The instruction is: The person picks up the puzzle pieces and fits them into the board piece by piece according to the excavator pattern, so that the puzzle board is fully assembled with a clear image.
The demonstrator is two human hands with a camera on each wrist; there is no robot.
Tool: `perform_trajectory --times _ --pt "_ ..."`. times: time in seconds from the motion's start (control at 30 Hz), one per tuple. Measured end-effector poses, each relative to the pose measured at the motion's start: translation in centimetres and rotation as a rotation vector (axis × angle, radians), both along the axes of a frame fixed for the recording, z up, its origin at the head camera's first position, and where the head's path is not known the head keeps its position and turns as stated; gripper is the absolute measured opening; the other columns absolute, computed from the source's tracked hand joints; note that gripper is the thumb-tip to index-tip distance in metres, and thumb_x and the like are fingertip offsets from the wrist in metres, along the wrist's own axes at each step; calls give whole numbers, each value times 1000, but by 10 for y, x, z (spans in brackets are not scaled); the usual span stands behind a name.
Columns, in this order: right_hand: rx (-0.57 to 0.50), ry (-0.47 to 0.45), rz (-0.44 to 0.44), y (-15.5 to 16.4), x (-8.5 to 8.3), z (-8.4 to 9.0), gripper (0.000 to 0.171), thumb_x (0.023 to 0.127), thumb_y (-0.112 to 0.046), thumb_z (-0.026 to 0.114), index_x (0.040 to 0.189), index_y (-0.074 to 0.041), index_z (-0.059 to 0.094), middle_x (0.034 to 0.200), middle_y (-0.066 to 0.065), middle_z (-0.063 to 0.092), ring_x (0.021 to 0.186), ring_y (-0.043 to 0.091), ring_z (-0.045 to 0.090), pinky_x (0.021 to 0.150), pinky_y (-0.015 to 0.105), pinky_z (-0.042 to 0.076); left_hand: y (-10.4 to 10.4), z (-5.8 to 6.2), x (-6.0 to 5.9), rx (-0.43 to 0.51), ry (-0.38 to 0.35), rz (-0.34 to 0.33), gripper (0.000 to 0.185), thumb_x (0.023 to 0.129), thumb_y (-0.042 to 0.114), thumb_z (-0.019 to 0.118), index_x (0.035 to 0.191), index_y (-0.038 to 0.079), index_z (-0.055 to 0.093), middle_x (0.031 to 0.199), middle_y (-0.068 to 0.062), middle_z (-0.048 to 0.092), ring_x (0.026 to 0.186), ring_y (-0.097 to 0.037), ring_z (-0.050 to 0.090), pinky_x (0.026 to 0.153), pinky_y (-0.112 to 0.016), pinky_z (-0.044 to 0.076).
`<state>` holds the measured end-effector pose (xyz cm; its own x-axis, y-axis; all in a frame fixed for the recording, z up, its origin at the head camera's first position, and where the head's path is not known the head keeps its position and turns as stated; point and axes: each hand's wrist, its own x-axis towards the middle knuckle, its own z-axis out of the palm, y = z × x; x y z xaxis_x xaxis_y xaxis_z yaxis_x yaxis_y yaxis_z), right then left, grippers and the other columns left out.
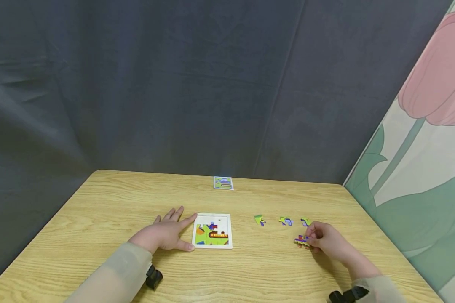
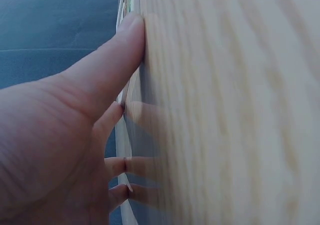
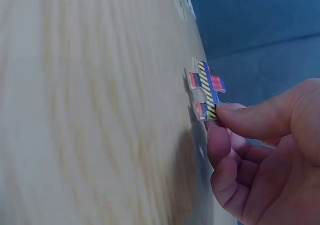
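My left hand (image 1: 168,234) lies spread on the table, thumb and index fingertip at the left edge of a white puzzle tray (image 1: 231,231). Joined pieces with a colourful vehicle picture (image 1: 212,236) fill the tray's lower part; its upper part is bare white. At the right, my right hand (image 1: 327,240) pinches a puzzle piece (image 3: 209,91) between thumb and fingers, close over the table. That piece carries a yellow-and-black striped band with blue and red parts. In the left wrist view the left thumb (image 2: 112,57) rests along the table, the other fingertips beyond it.
Three loose puzzle pieces lie in a row right of the tray: a left one (image 1: 259,220), a middle one (image 1: 286,221) and a right one (image 1: 305,221) beside the right hand. A small picture card (image 1: 223,183) lies near the table's far edge. A dark curtain (image 1: 197,84) hangs behind.
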<state>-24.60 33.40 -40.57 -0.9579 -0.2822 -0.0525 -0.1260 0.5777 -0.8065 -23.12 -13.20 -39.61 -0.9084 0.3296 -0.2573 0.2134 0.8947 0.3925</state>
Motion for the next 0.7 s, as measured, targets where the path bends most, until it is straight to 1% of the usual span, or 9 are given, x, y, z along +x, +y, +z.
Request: perform_trajectory --times 0.23,0.37,0.5,0.63,0.7 --pt "-13 11 6 -29 -7 3 9 92 9 60 93 2 55 73 6 50 60 17 50 50 25 43 -1 -5 -2 -11 7 1 94 80 57 73 158 27 28 162 -21 8 146 -46 6 110 -70 7" --pt "-17 17 32 -45 -11 4 9 93 8 59 93 1 55 74 6 50 59 18 48 49 25 41 0 -5 -2 -10 5 0 94 81 57 73 158 27 28 162 -21 8 146 -46 6 110 -70 7" --pt "-35 21 63 -60 -14 5 7 93 7 60 94 2 55 73 6 50 59 18 48 49 24 40 0 -3 -1 -10 4 2 95 80 56 73 158 27 28 162 -21 8 146 -46 6 110 -70 7" --pt "-46 16 70 -77 -17 6 6 94 5 60 93 2 55 73 6 51 60 19 48 49 25 40 0 -2 -1 -5 3 5 95 80 56 73 158 27 28 162 -21 8 146 -46 5 110 -69 7" --pt "-50 23 75 -85 -19 5 7 94 4 60 92 1 55 73 6 51 60 20 48 50 25 40 -1 -2 -1 -7 2 4 95 80 56 73 158 27 28 162 -21 8 146 -46 5 110 -69 7"
